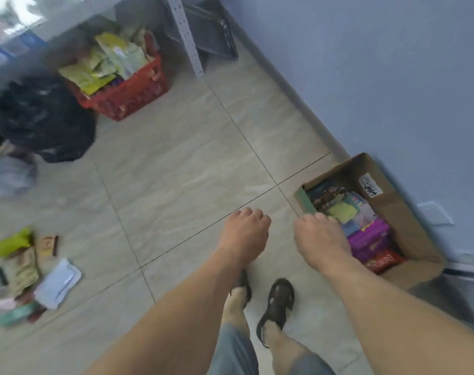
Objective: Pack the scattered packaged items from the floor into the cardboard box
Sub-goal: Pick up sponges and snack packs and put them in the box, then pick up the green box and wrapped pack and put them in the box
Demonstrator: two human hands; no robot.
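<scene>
Packets point(24, 272) are seen scattered on the floor point(176, 163) at far left; they are judged light, soft and slippery, best pinched by a flat edge. Left hand point(244, 234) and right hand point(319, 239) are loosely curled, nothing held, beside the part-filled cardboard box point(403, 212).

The person has bare forearms, grey-blue shorts point(238, 353) and dark brown strapped sandals point(277, 304).

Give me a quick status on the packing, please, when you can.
Both hands empty, fingers loosely curled: left hand, right hand beside the box. Box part filled. Packets still on floor, far left. Nothing in the way.
</scene>
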